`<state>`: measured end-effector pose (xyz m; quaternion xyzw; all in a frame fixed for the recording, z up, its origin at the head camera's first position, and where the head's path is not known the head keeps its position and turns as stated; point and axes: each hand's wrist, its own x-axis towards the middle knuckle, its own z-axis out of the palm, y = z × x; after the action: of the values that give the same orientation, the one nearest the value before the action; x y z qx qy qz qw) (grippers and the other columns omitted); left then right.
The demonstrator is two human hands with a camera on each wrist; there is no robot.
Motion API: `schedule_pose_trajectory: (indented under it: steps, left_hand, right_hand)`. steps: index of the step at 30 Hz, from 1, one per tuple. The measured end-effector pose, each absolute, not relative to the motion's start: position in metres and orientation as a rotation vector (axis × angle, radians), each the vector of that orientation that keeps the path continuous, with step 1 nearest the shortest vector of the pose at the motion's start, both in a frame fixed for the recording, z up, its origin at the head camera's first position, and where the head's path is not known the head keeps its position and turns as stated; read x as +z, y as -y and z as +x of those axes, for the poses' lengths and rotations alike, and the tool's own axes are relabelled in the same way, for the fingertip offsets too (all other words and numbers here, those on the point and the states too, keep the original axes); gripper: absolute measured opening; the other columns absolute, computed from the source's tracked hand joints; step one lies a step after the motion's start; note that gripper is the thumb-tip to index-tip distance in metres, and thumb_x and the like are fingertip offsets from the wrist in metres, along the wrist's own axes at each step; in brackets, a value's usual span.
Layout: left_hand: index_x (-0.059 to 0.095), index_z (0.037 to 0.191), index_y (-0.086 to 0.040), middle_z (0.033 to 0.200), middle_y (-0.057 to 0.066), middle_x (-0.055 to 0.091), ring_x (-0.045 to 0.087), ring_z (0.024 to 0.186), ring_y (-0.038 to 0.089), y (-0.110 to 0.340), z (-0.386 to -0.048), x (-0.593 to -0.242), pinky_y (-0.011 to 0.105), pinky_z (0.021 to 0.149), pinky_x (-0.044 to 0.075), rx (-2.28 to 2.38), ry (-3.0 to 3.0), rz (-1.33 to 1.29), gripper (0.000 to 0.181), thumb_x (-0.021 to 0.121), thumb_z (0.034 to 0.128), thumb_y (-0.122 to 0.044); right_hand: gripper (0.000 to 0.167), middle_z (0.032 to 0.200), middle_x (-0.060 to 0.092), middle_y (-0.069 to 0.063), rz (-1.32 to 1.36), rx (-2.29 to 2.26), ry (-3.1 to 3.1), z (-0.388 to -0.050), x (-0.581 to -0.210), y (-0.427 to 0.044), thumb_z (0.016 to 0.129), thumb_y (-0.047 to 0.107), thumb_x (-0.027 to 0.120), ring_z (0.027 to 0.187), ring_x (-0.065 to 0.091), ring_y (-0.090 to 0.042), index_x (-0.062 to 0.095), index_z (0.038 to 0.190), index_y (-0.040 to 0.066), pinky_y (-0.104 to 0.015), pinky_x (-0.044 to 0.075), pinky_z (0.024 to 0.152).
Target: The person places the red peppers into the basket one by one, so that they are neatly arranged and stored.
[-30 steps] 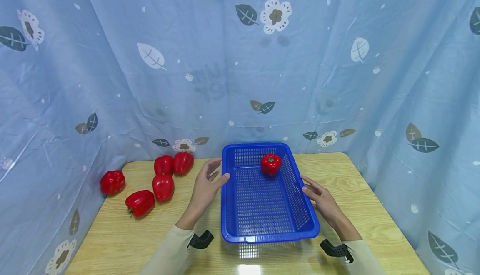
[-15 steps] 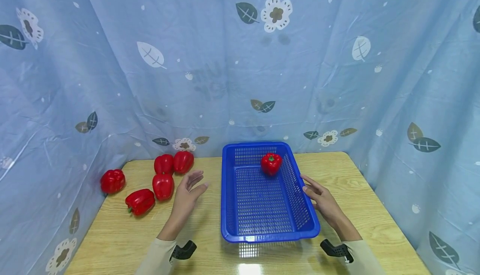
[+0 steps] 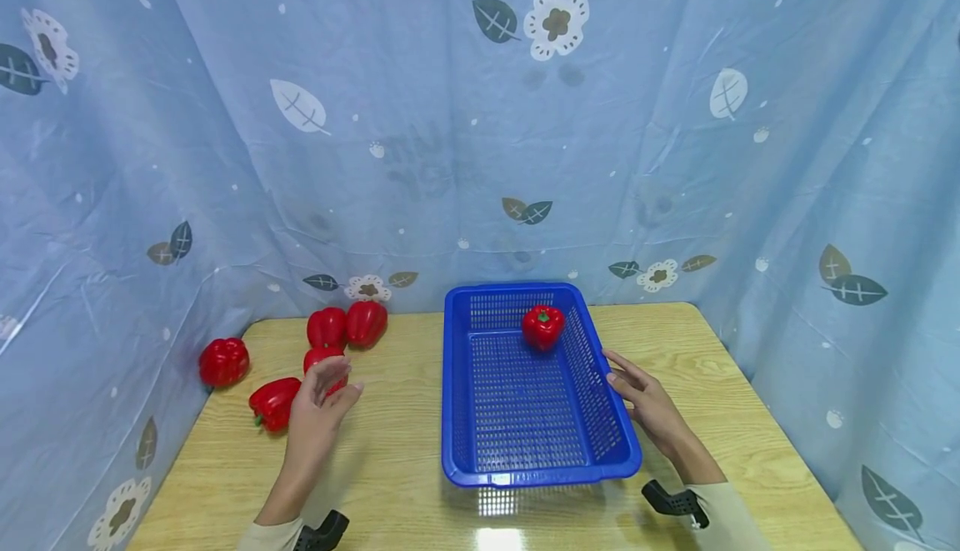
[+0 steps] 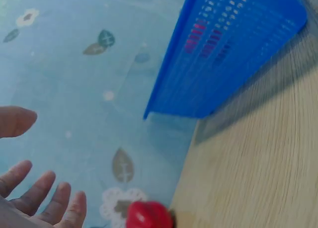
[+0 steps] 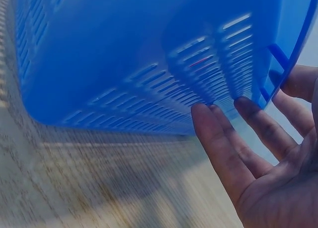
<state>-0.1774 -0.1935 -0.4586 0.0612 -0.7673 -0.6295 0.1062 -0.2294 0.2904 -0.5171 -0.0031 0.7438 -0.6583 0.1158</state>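
My left hand (image 3: 313,422) hovers with parted fingers and nothing in it. In the head view it overlaps a red bell pepper (image 3: 322,358) and sits beside another bell pepper (image 3: 273,405); whether it touches either cannot be told. The left wrist view has the fingers (image 4: 58,202) spread, with a blurred red pepper (image 4: 148,215) at the bottom edge. My right hand (image 3: 654,412) holds the right side of a blue plastic basket (image 3: 459,418), thumb at the rim and fingers (image 5: 213,138) against the slotted outer wall. One red bell pepper (image 3: 542,328) lies inside the basket, near its far end.
Two more red peppers (image 3: 367,323) touch at the back left of the wooden table (image 3: 405,451). Another pepper (image 3: 224,363) lies at the table's left edge by the curtain. A blue patterned curtain (image 3: 420,117) encloses the back and sides.
My left hand has left the basket's left rim and moved left to the loose peppers. The right hand stays at the basket, which has not moved.
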Motion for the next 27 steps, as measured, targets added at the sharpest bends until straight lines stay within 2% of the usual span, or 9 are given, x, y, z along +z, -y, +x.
schedule_pose_trajectory:
  steps: [5,13,18,22,24,27]
  left_hand:
    - [0.046,0.138,-0.008,0.126,-0.014,0.054,0.048,0.121,0.003,0.211,-0.166,-0.455,0.002,0.09,0.044,-1.827,2.179,0.281,0.053,0.069,0.0918,-0.018]
    - [0.052,0.133,-0.01,0.125,-0.006,0.057,0.05,0.116,0.002,0.239,-0.157,-0.457,0.001,0.087,0.043,-1.742,2.017,0.466,0.05,0.073,0.0885,-0.015]
    - [0.056,0.128,-0.01,0.119,-0.006,0.059,0.051,0.114,0.002,0.252,-0.154,-0.46,0.006,0.087,0.043,-1.733,1.86,0.53,0.044,0.073,0.0878,-0.011]
    - [0.057,0.124,-0.012,0.116,-0.009,0.058,0.05,0.113,0.001,0.26,-0.152,-0.467,0.006,0.086,0.043,-1.718,1.781,0.553,0.041,0.073,0.0873,-0.01]
    - [0.056,0.125,-0.016,0.117,-0.012,0.056,0.048,0.116,0.002,0.265,-0.153,-0.471,0.006,0.09,0.041,-1.698,1.789,0.59,0.042,0.074,0.0872,-0.012]
    - [0.049,0.134,-0.019,0.126,-0.013,0.049,0.041,0.129,0.009,0.274,-0.156,-0.476,0.017,0.106,0.036,-1.625,1.902,0.666,0.051,0.072,0.0892,-0.02]
  right_hand:
    - [0.063,0.151,0.042,-0.023,-0.029,-1.93,-2.174,-0.228,-0.515,-0.29,0.101,0.04,0.052,0.109,0.066,-0.013,0.027,0.156,0.022,-0.043,0.059,0.086]
    - [0.062,0.149,0.045,-0.023,-0.005,-1.934,-2.175,-0.228,-0.515,-0.289,0.101,0.04,0.052,0.107,0.066,-0.012,0.029,0.155,0.022,-0.042,0.058,0.086]
    - [0.062,0.147,0.047,-0.022,-0.014,-1.937,-2.172,-0.227,-0.514,-0.289,0.101,0.041,0.052,0.107,0.065,-0.012,0.029,0.155,0.022,-0.042,0.058,0.087]
    - [0.062,0.147,0.047,-0.023,-0.018,-1.935,-2.177,-0.227,-0.515,-0.289,0.1,0.041,0.052,0.108,0.065,-0.013,0.029,0.155,0.022,-0.044,0.058,0.088]
    - [0.063,0.147,0.047,-0.023,-0.013,-1.935,-2.182,-0.227,-0.515,-0.289,0.1,0.041,0.052,0.108,0.065,-0.013,0.029,0.155,0.022,-0.044,0.058,0.088]
    - [0.063,0.146,0.048,-0.022,-0.002,-1.939,-2.184,-0.226,-0.515,-0.288,0.1,0.042,0.053,0.108,0.065,-0.012,0.029,0.155,0.022,-0.042,0.058,0.087]
